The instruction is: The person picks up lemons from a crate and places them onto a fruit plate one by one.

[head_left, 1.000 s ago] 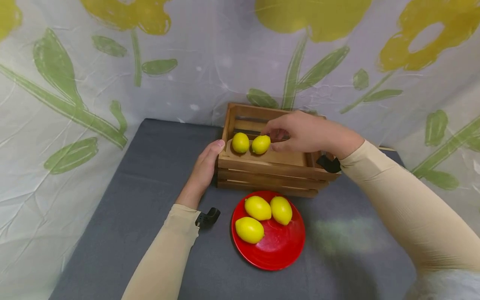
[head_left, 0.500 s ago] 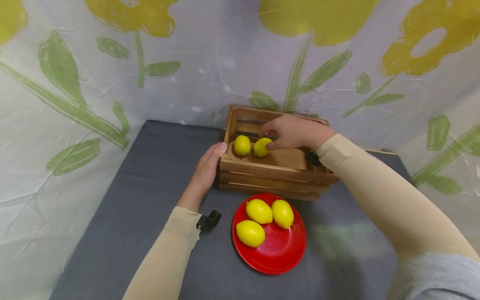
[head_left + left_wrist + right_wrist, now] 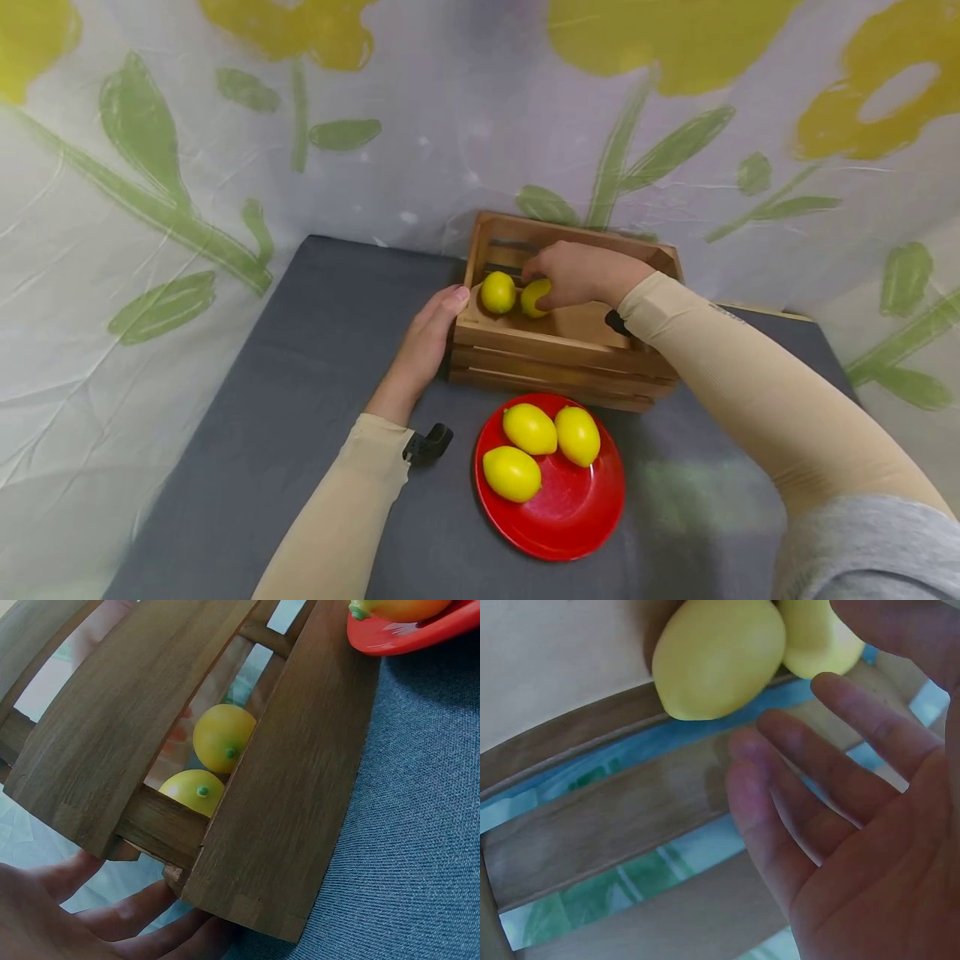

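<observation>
Two lemons lie inside a slatted wooden crate [image 3: 555, 358]: the left one [image 3: 498, 292] and the right one [image 3: 534, 298]. My right hand [image 3: 581, 271] reaches into the crate over the right lemon and partly hides it. In the right wrist view, its loosely bent fingers [image 3: 817, 772] are spread beside the lemons, not wrapped round either one. My left hand [image 3: 427, 342] rests against the crate's left end, its thumb at the rim. In the left wrist view, its fingers [image 3: 124, 915] touch the end of the crate, and both lemons show through the slats.
A red plate [image 3: 570, 521] stands in front of the crate, with three lemons on its left and far parts. A dark grey cloth [image 3: 322, 358] covers the table. Behind the crate hangs a flower-patterned curtain [image 3: 450, 108].
My right hand has moved left and lower over the right lemon, covering more of it. My left hand has stayed at the crate's end. The head view has shifted slightly.
</observation>
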### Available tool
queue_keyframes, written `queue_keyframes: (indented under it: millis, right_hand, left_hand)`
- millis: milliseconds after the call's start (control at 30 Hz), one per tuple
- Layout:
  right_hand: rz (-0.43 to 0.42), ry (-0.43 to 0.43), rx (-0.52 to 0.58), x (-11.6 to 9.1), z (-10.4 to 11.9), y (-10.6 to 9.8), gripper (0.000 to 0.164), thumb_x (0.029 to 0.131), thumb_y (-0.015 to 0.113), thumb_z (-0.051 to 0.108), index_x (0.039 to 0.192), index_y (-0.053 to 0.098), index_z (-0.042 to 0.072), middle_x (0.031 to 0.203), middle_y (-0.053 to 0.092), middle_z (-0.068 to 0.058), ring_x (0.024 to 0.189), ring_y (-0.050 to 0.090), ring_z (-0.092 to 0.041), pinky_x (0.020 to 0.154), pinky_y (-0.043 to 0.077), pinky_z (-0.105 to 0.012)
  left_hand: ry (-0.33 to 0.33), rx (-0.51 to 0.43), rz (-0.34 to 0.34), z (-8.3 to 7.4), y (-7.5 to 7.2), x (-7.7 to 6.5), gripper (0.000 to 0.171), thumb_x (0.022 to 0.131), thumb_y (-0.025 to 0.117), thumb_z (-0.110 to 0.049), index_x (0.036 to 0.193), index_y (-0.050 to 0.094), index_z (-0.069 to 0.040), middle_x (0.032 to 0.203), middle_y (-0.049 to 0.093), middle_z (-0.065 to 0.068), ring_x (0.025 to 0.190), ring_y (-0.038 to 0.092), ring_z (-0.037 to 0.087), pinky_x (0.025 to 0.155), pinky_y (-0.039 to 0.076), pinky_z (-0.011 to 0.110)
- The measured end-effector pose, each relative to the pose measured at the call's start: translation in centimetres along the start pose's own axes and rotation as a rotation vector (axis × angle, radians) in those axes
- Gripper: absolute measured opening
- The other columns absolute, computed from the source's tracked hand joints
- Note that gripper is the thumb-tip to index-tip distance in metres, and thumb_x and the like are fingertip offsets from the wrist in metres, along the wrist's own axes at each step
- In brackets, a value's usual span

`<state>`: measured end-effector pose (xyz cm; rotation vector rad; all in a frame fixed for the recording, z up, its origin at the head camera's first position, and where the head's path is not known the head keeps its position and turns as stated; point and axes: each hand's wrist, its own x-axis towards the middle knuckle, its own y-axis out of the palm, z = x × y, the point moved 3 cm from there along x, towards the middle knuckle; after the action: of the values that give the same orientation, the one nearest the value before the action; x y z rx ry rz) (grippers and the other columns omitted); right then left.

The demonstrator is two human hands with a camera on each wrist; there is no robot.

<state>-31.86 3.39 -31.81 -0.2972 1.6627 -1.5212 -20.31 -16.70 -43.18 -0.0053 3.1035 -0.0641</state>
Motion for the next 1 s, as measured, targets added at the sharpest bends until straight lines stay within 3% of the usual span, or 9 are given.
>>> queue_keyframes:
  millis: [333,733,1000]
  right_hand:
    - [0.033,0.067,-0.019,0.1,-0.7,0.9,0.055,0.097,0.077,0.024,0.148,0.065,0.008,0.152,0.065,-0.015,0.139,0.061,-0.033,0.119,0.050,-0.051]
    - [0.118,0.094,-0.002,0.6,-1.6,2.3,0.052,0.095,0.078,0.018,0.146,0.068,0.016,0.146,0.068,-0.011,0.117,0.062,-0.028,0.107,0.054,-0.046]
    - [0.149,0.127,0.016,1.3,-2.0,2.7,0.058,0.095,0.077,0.019,0.151,0.063,0.015,0.150,0.064,-0.012,0.120,0.060,-0.030,0.110,0.052,-0.048]
  left_hand:
    - [0.020,0.008,0.019,-0.4,0.5,0.0,0.077,0.103,0.049,-0.062,0.164,0.046,-0.016,0.169,0.046,0.008,0.156,0.042,0.029,0.132,0.030,0.056]
    - [0.033,-0.002,0.026,-0.9,1.4,0.0,0.074,0.103,0.050,-0.062,0.162,0.048,-0.017,0.165,0.050,0.009,0.151,0.047,0.029,0.131,0.033,0.055]
    - [0.033,-0.009,0.020,-0.6,1.2,0.0,0.075,0.103,0.050,-0.060,0.163,0.047,-0.015,0.167,0.048,0.012,0.153,0.045,0.032,0.131,0.031,0.057]
